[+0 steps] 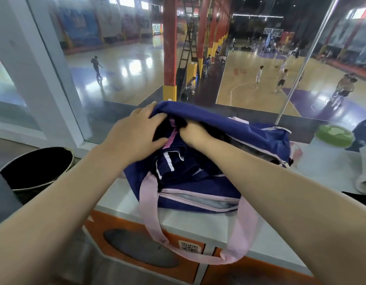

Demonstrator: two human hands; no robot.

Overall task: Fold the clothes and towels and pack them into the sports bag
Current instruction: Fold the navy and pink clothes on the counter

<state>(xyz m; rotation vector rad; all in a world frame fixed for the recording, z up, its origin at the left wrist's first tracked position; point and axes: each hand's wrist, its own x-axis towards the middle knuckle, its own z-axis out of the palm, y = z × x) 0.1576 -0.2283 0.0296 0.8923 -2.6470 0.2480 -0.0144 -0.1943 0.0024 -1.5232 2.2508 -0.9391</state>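
Note:
A navy sports bag [249, 128] with pink straps lies open on a white countertop [208, 225]. Folded navy clothing [178, 161] with white and pink stripes fills its mouth. My left hand [134, 128] lies at the bag's left end, fingers over the clothing and thumb near the raised flap. My right hand [194, 134] reaches into the opening with its fingers hidden in the dark fabric; what they do there I cannot tell.
A black bin [36, 167] stands on the floor at the left. A white tub with a green lid [332, 136] sits on the counter to the right, beside a pale cloth [365, 177]. Glass panes rise behind the counter.

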